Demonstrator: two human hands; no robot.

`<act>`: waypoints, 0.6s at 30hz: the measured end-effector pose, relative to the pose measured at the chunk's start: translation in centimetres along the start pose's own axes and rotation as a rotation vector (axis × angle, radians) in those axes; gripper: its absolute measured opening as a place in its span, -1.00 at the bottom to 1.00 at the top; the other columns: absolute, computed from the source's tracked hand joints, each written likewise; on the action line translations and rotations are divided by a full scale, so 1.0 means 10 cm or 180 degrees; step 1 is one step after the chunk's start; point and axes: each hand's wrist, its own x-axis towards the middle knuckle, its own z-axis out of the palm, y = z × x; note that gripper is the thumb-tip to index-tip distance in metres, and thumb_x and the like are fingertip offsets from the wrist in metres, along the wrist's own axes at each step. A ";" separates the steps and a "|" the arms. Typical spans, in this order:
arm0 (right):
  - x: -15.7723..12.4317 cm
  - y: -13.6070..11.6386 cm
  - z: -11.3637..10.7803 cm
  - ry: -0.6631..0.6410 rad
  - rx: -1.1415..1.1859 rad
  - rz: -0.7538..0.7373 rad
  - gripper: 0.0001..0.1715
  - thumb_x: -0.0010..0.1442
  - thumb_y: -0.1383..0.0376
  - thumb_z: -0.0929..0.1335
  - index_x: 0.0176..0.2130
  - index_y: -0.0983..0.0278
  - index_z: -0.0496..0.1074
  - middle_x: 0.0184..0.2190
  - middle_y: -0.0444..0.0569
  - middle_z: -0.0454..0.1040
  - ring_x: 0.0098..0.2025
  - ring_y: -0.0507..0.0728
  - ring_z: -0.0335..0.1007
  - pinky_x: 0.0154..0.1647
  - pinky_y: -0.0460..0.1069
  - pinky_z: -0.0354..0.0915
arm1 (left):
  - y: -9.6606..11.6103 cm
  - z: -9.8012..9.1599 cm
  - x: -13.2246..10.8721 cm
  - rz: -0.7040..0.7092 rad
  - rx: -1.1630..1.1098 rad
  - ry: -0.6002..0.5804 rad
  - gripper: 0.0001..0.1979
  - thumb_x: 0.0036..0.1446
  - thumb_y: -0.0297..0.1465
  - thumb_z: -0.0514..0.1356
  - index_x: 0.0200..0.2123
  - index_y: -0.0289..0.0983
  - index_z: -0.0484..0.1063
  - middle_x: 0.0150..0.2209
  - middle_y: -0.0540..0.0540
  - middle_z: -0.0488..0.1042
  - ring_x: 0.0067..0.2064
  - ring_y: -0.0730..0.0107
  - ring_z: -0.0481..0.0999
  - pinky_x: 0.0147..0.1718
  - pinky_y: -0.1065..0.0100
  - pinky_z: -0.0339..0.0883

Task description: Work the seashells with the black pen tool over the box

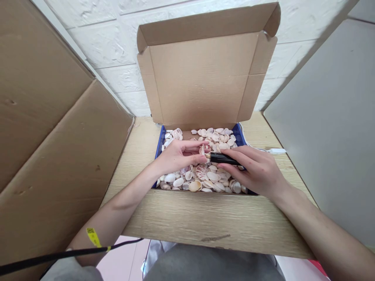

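My left hand (178, 155) is closed around the edge of a small ribbed seashell (202, 150), pinched between thumb and fingers above the box. In my right hand (258, 166) lies a slim black mini drill (224, 158) with a brass-coloured tip, pointing left. That tip meets the shell or sits just beside it; the fingers partly hide the contact. Beneath both hands, many loose white, cream and pinkish shells (213, 176) fill the cardboard box (159, 152) with blue inner sides. A larger scallop shell with reddish stripes (201, 171) lies among them.
The box's raised lid (202, 78) leans against the white brick-patterned wall (105, 43). A cardboard panel (58, 148) stands left, a grey panel (331, 117) right. A white cable connector (277, 151) lies on the wooden table (187, 218); a black cable (70, 253) crosses lower left.
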 end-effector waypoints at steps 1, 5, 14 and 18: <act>0.00 0.00 0.00 -0.0036 -0.0005 -0.0009 -0.71 0.30 0.25 0.39 0.01 0.22 0.37 -0.30 -0.03 0.58 -0.35 0.09 0.52 -0.38 -0.03 0.42 | 0.00 0.00 0.00 0.0083 0.0085 -0.0029 -0.44 -0.04 -0.32 0.43 0.07 -0.33 0.54 -0.05 -0.22 0.63 -0.06 0.13 0.64 -0.07 0.17 0.55; 0.00 0.00 0.01 -0.0058 -0.0033 -0.0060 -0.71 0.30 0.23 0.39 0.00 0.25 0.38 -0.33 -0.03 0.57 -0.37 0.09 0.51 -0.41 -0.03 0.40 | 0.02 0.00 -0.02 0.0344 0.0456 -0.0094 -0.59 0.05 -0.35 0.37 -0.01 -0.31 0.59 -0.08 -0.21 0.64 -0.10 0.18 0.65 -0.11 0.24 0.56; 0.00 -0.01 0.01 0.0034 -0.0080 0.0045 -0.72 0.29 0.26 0.40 0.00 0.21 0.39 -0.31 -0.05 0.59 -0.35 0.11 0.53 -0.39 -0.03 0.42 | 0.02 0.00 -0.01 0.0321 0.0426 -0.0013 -0.56 0.10 -0.26 0.35 0.03 -0.32 0.56 -0.09 -0.19 0.64 -0.09 0.22 0.65 -0.11 0.28 0.56; 0.00 -0.01 0.01 0.0110 -0.0182 0.0120 -0.74 0.27 0.26 0.41 -0.03 0.21 0.39 -0.30 -0.03 0.60 -0.33 0.13 0.54 -0.39 0.00 0.43 | 0.02 -0.01 -0.01 0.0276 0.0217 0.0050 -0.53 0.11 -0.24 0.35 0.06 -0.34 0.54 -0.04 -0.23 0.63 -0.01 0.17 0.62 -0.04 0.25 0.53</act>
